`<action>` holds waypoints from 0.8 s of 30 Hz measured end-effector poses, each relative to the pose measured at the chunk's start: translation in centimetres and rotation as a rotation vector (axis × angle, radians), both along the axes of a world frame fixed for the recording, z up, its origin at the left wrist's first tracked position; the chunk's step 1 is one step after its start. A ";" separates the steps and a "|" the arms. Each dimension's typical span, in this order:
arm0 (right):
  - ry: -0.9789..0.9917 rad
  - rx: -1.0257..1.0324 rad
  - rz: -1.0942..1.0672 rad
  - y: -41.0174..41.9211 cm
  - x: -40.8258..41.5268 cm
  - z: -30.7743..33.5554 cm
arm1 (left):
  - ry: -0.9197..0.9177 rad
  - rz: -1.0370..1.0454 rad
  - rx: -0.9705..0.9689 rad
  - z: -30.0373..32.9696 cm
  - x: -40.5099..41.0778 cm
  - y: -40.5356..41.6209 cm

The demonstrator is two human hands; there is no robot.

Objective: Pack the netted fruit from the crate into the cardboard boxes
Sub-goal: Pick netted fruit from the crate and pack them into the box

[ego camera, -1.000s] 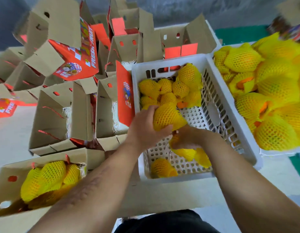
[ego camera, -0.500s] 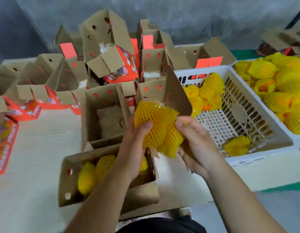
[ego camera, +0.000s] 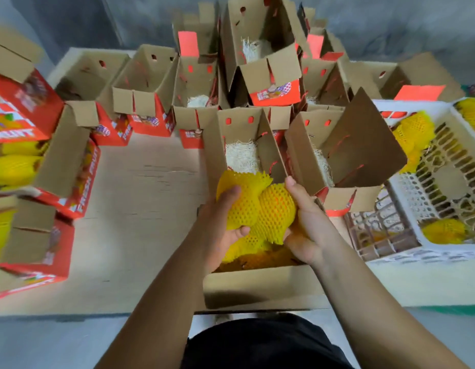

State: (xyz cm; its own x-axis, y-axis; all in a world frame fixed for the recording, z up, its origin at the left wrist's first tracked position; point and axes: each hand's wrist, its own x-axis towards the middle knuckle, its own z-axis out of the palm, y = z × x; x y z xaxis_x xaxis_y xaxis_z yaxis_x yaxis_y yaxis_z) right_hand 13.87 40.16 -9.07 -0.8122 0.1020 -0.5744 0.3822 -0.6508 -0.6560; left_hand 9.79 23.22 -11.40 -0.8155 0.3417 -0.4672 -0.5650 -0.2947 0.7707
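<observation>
Two netted fruit (ego camera: 257, 209), yellow foam mesh with orange skin showing through, held side by side; left grip (ego camera: 220, 230) curled on one, right grip (ego camera: 308, 225) on the other, directly over an open cardboard box (ego camera: 257, 286). Crate (ego camera: 417, 222) to the right of the grips. Pale worktop (ego camera: 140, 209), grey wall (ego camera: 97, 20) beyond

Your two forearms come up from the near edge of the view, both bare from the elbow down: no sleeves, no gloves, no watch or band at either wrist. Your left hand (ego camera: 220, 225) and right hand (ego camera: 308, 225) show short, plain nails and no rings on the fingers you can see. Near the bottom centre, between the arms, you wear a plain black garment (ego camera: 263, 344), dark and unmarked, with no print or logo visible on it.
</observation>
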 end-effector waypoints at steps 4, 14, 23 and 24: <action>0.012 -0.041 -0.024 -0.5 -0.5 -1.1 | -0.066 -0.041 0.080 -0.7 0.1 0.2; -0.248 1.422 0.569 3.8 -0.7 -6.3 | -0.244 -0.083 -0.067 -2.9 -0.6 0.0; -0.105 1.402 0.233 2.0 0.8 -6.7 | -0.257 -0.126 -0.121 -3.1 0.0 0.9; -0.042 1.270 0.221 1.4 1.1 -5.8 | -0.262 -0.168 -0.067 -2.7 0.1 1.1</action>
State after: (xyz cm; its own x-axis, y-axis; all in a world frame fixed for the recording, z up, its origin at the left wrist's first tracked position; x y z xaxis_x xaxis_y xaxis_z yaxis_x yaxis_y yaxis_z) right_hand 14.93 41.53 -14.87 -0.8656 0.4591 -0.1998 0.4363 0.4961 -0.7507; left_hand 9.90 24.35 -14.15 -0.5988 0.4228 -0.6802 -0.7835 -0.1333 0.6069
